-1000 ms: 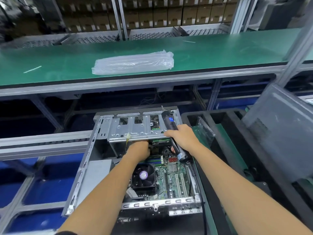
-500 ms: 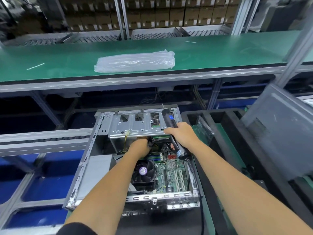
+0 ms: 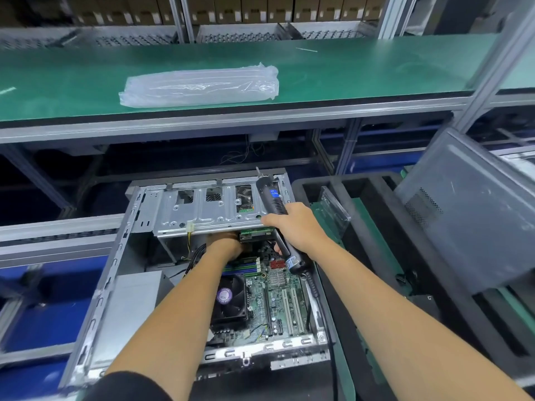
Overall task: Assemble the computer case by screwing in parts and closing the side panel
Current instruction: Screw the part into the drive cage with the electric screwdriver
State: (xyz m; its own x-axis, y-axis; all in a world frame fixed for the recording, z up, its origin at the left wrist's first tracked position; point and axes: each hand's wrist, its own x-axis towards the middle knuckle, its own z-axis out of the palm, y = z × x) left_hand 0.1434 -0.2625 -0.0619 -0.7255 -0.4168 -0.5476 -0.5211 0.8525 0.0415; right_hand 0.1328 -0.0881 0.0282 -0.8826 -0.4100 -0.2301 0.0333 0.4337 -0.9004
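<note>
case (image 3: 115, 285) lies open under both your hands, motherboard (image 3: 278, 302) showing between your forearms. your right hand (image 3: 295, 227) grips the screwdriver (image 3: 275, 204), tip pointing away from you over the drive cage (image 3: 208, 212). your left hand (image 3: 228, 244) reaches beneath that cage; its fingers are hidden, so its grip can't be told.

A long green bench (image 3: 362, 70) runs across the upper half of the view, edged at the front by a grey metal rail. On it, toward 11 o'clock, lies a clear plastic bag (image 3: 199, 85), flat and crumpled, its long side along the bench. A thin white stick (image 3: 306, 49) lies near the far edge at 12 o'clock, well apart from the bag. Another pale strip (image 3: 7, 90) shows at the left border, about 10 o'clock.
</note>
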